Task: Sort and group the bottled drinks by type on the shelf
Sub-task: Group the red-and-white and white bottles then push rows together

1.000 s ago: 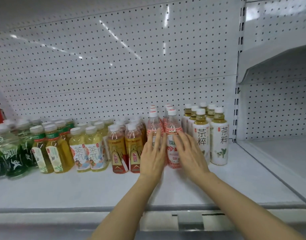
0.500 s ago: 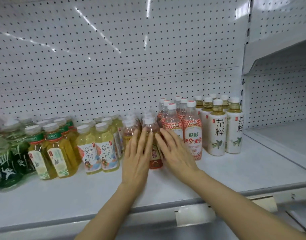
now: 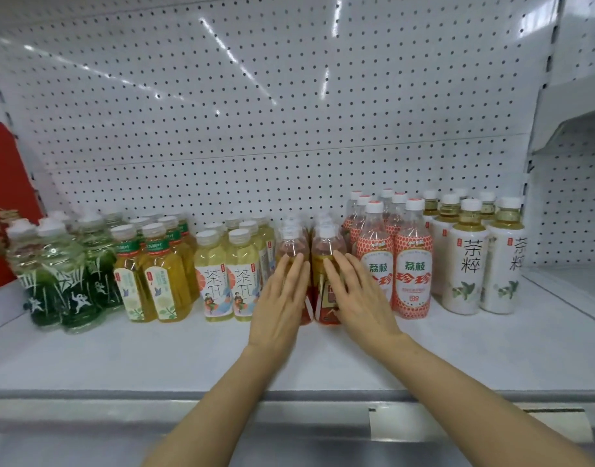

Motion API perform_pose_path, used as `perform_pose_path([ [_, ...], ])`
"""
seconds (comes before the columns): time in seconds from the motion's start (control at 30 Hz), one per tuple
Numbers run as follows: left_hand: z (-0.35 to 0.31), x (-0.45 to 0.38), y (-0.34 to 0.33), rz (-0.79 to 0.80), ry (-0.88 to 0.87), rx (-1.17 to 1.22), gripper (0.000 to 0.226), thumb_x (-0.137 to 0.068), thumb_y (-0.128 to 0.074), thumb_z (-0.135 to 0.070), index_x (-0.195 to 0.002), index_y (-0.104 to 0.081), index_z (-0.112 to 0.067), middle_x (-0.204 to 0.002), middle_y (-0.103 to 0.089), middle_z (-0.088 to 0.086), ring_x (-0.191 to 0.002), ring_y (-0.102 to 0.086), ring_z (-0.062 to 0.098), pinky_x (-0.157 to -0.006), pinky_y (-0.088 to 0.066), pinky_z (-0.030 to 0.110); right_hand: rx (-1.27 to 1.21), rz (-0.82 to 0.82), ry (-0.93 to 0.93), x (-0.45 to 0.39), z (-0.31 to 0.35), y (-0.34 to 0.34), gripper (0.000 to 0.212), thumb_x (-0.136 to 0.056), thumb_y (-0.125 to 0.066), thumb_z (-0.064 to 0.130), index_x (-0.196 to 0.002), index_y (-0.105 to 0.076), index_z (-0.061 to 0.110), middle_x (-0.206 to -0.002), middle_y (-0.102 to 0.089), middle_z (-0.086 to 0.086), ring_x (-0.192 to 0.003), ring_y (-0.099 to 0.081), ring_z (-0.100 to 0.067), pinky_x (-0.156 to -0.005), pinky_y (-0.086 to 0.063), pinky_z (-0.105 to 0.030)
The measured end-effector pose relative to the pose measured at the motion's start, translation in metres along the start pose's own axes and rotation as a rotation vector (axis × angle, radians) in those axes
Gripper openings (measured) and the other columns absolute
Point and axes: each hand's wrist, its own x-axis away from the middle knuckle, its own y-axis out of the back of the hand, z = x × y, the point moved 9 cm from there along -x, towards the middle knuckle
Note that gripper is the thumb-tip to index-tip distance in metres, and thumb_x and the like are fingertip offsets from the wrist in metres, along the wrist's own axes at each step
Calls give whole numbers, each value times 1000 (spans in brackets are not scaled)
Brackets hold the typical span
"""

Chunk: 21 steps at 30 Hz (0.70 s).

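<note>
Bottled drinks stand in grouped rows on a white shelf (image 3: pixel 121 358). From left: green bottles (image 3: pixel 53 284), amber bottles with green labels (image 3: pixel 154 281), pale yellow tea bottles (image 3: pixel 222 278), orange-red labelled bottles (image 3: pixel 326 247), red-patterned lychee bottles (image 3: pixel 412 267), white-labelled tea bottles (image 3: pixel 468 264). My left hand (image 3: pixel 279 305) lies flat with straight fingers against the front left orange-red bottle. My right hand (image 3: pixel 360 294) presses flat on the front right one, partly covering the neighbouring lychee bottle's label.
A white pegboard back wall (image 3: pixel 289 112) rises behind the bottles. A red object (image 3: pixel 3 197) stands at the far left. To the right, a divider post and another shelf bay (image 3: pixel 572 278). A price-label strip (image 3: pixel 457 423) runs along the shelf front.
Both hands moved left from the lychee bottles to the orange-red bottles a second ago and stay flat against them. The view has shifted, showing more of the left side.
</note>
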Motion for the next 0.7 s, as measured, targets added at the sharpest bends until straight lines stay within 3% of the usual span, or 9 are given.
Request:
perform_pose_path([
  [0.1, 11, 18, 2, -8, 52, 52, 103, -79, -73, -19, -158, -7, -10, -166, 2, 10, -153, 1, 31, -123, -17, 45, -19, -16, 20, 3, 11, 0, 91, -66, -81, 8, -145, -36, 3, -148, -38, -18, -136, -35, -35, -108, -38, -48],
  [0.2, 36, 33, 1, 18, 93, -41, 104, -89, -66, -32, -157, 10, -13, -164, 21, 9, -151, 17, 30, -120, 2, 44, -40, -32, 73, -1, 36, 0, 84, -71, -78, 10, -144, -37, 2, -146, -42, -18, -136, -37, -35, -109, -37, -46],
  [0.27, 59, 38, 0, 24, 135, -80, 105, -91, -62, -41, -155, 16, -13, -161, 26, 8, -150, 19, 31, -119, 5, 43, -45, -53, 106, -8, 57, 3, 79, -71, -75, 6, -142, -40, 1, -144, -45, -18, -134, -40, -35, -108, -38, -46],
  [0.47, 131, 46, -14, 9, 211, -75, 117, -80, -75, -40, -154, 10, -10, -166, -4, 11, -151, -6, 34, -119, -23, 43, -27, -30, 162, -33, 117, -14, 88, -64, -79, 5, -141, -38, 0, -141, -47, -18, -133, -41, -34, -109, -37, -43],
  [0.57, 152, 46, -25, 76, 170, -101, 109, -93, -62, -35, -150, 27, -10, -164, 17, 12, -152, 9, 35, -123, -14, 42, 2, -2, 159, -49, 145, -25, 89, -55, -81, 4, -137, -47, 0, -137, -52, -19, -128, -48, -36, -105, -41, -44],
  [0.7, 163, 44, -31, 82, 30, -112, 95, -95, -53, -19, -153, 21, -9, -163, 21, 14, -151, 11, 35, -122, -15, 44, 112, 52, 123, -66, 164, -41, 90, -57, -81, 11, -140, -46, 1, -138, -51, -18, -126, -48, -38, -105, -42, -47],
])
